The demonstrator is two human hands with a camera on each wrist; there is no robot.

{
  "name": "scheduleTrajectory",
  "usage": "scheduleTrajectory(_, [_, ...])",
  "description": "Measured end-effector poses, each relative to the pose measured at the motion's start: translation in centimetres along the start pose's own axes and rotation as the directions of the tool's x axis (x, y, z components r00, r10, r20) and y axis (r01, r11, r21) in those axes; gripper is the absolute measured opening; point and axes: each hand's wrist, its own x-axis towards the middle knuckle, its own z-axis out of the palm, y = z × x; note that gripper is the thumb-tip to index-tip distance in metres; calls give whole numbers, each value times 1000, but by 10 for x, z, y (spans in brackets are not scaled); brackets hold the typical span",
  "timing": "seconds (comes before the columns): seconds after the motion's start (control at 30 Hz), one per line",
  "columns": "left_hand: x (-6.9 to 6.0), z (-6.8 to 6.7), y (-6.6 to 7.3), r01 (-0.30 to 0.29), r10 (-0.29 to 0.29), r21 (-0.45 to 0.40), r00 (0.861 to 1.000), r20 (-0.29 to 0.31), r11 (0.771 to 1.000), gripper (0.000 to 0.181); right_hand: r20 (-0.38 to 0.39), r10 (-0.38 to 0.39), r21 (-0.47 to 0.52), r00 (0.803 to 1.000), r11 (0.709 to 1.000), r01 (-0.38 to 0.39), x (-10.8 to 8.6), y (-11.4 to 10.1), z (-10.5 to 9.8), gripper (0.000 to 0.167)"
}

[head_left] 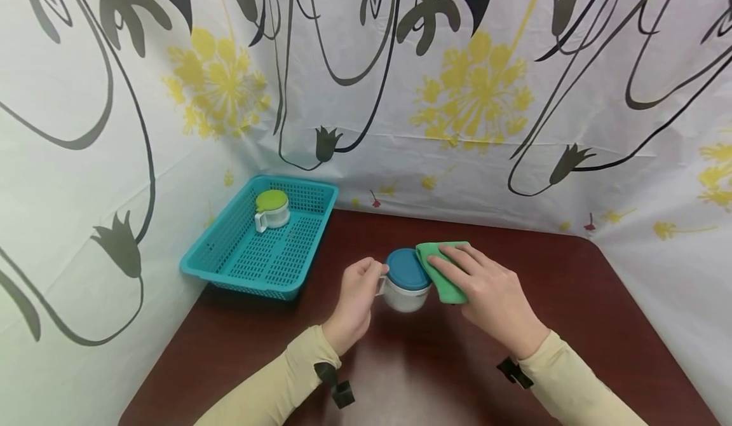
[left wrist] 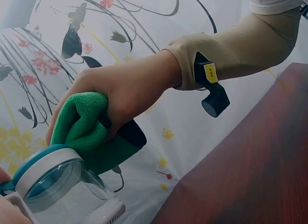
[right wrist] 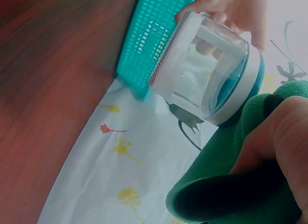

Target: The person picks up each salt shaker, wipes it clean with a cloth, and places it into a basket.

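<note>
A clear jar [head_left: 406, 297] with a blue lid [head_left: 408, 268] and a side handle is held up above the table, tilted. My left hand [head_left: 356, 295] grips it by the handle, on its left side. In my right hand [head_left: 493, 292] is a folded green cloth [head_left: 448, 286], whose edge touches the rim of the lid. The left wrist view shows the cloth [left wrist: 84, 120] bunched under the right fingers, against the lid [left wrist: 41, 161]. Through the jar's clear wall [right wrist: 192, 79] in the right wrist view, parts of the left fingers show.
A turquoise perforated basket [head_left: 309, 248] stands at the table's back left. Inside it sits another jar with a green lid [head_left: 272, 201] and a white handle. The dark red-brown table [head_left: 549, 299] meets a patterned cloth wall [head_left: 366, 114] behind and at both sides.
</note>
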Motion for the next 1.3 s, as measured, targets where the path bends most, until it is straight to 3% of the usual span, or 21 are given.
scheduleTrajectory(0.33, [-1, 2, -2, -5, 4, -26, 1000, -10, 1000, 29, -25, 1, 46, 1000, 999, 0, 5, -6, 5, 75])
scheduleTrajectory(0.77, [0, 4, -13, -9, 10, -45, 1000, 7, 999, 26, -73, -147, 64, 986, 986, 152, 25, -43, 9, 77])
scheduleTrajectory(0.97, [1, 5, -12, -34, 35, -55, 999, 7, 998, 28, -64, -149, 41, 987, 988, 152, 27, -47, 9, 74])
scheduleTrajectory(1.3, [-2, 5, -11, -13, 14, -44, 1000, 15, 999, 28, -54, -157, 19, 986, 987, 158, 26, -47, 11, 74])
